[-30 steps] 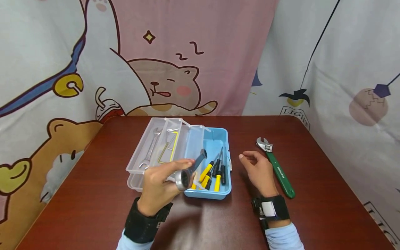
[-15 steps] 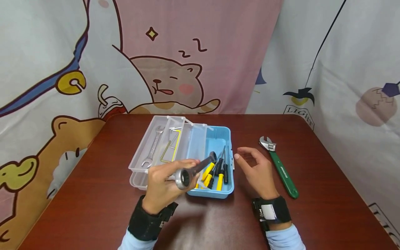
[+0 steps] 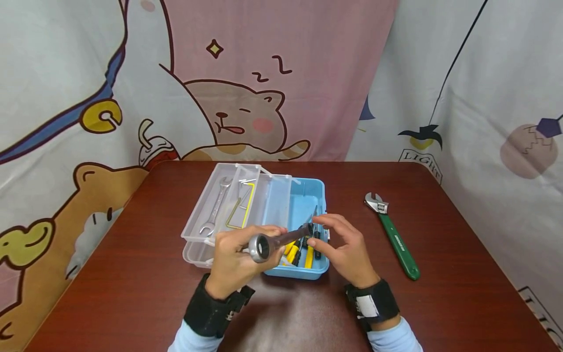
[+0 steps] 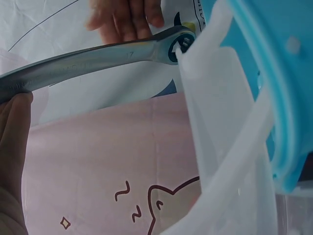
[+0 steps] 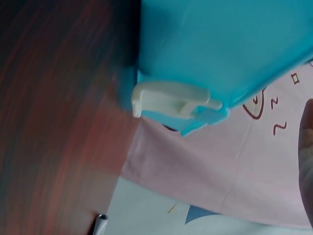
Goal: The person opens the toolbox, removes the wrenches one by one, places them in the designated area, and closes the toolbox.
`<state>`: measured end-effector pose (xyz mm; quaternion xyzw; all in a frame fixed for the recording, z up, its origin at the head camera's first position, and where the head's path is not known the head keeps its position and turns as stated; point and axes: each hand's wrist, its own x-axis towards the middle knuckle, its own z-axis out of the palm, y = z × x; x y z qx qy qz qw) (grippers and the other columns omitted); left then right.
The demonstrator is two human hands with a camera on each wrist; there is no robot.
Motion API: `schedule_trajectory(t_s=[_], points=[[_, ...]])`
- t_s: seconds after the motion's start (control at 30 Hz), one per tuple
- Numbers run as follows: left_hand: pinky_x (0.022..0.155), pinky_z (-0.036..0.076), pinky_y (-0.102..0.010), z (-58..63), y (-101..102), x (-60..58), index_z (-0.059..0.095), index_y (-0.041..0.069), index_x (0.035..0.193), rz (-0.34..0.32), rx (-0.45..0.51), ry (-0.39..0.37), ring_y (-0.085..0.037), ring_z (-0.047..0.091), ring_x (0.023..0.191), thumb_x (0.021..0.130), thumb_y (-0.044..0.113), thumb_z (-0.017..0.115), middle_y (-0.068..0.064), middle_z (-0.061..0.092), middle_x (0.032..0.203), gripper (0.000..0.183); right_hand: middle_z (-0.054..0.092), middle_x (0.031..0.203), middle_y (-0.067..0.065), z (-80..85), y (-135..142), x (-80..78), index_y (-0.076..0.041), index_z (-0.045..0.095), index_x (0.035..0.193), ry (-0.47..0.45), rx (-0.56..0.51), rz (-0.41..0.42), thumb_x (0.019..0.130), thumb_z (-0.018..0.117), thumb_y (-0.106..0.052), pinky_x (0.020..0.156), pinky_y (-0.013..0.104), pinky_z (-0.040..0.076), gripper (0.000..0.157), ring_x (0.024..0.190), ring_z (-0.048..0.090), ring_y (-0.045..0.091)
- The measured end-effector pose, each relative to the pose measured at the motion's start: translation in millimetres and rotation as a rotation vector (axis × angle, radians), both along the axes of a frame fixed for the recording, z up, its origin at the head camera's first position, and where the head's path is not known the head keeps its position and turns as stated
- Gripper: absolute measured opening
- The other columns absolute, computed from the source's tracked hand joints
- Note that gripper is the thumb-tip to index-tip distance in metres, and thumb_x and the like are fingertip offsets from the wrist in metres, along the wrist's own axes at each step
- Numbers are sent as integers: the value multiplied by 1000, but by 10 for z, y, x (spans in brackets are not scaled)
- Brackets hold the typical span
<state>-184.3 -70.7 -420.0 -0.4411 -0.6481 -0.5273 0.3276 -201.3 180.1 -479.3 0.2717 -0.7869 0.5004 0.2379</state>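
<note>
My left hand [image 3: 242, 254] grips a double-ended ring spanner [image 3: 281, 240] above the front of a blue toolbox [image 3: 296, 275]. One ring end points toward me, the other away to the right. Thumb and fingers of my right hand [image 3: 347, 252] are spread on either side of that far ring end. In the left wrist view, the right fingers [image 4: 129, 19] appear just beyond the spanner [image 4: 98, 61], loosely extended. Below, several screwdrivers with yellow and black handles [image 3: 310, 256] lie inside the toolbox, partly hidden by the hands and spanner.
A clear plastic tray [image 3: 188, 230] to the left holds an open-end wrench [image 3: 215, 208] and several hex keys [image 3: 249, 205]. An adjustable wrench with a green handle [image 3: 399, 247] lies on the table to the right. A white latch [image 5: 168, 98] sits on the toolbox's side.
My right hand has moved left from beside the toolbox to the spanner's far end. My left hand has shifted slightly right with the spanner.
</note>
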Motion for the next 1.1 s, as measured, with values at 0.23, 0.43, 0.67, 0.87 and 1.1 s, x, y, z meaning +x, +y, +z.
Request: schedule_trajectory(t_s=[0.23,0.43,0.67,0.87,1.1], points=[[75,62,-32,-33,51,2,77,-3,101,-55,4,-49,-26,78,84,70,-11,83,-18,77,90,32,68,128,6,25,-70,32,-8,69,132,29,15,84,76,92,-6,101,35,53,60,120,59,23],[74,63,-33,-59,70,4,77,-3,100,-71,-2,-91,-26,78,85,69,-13,83,-17,78,91,34,68,127,7,16,-115,41,-5,68,132,75,22,146,85,88,-27,100,30,52,56,119,59,23],[73,62,-32,-70,65,5,77,-2,101,-81,-2,-141,-25,78,87,71,-12,83,-16,78,93,32,69,123,8,5,-141,30,-3,70,128,119,16,183,90,82,-31,97,29,53,49,115,61,24],[72,62,-30,-72,56,15,78,-1,101,-80,13,-168,-25,78,85,72,-10,83,-15,78,93,31,70,117,8,-3,-159,23,-2,73,122,158,20,199,91,81,-26,91,24,55,40,109,63,23],[72,62,-31,-84,45,14,77,-3,100,-104,33,-177,-27,78,84,72,-11,83,-17,78,93,30,72,110,7,-35,-171,30,-3,76,116,154,19,203,88,84,-15,88,25,56,31,102,66,22]])
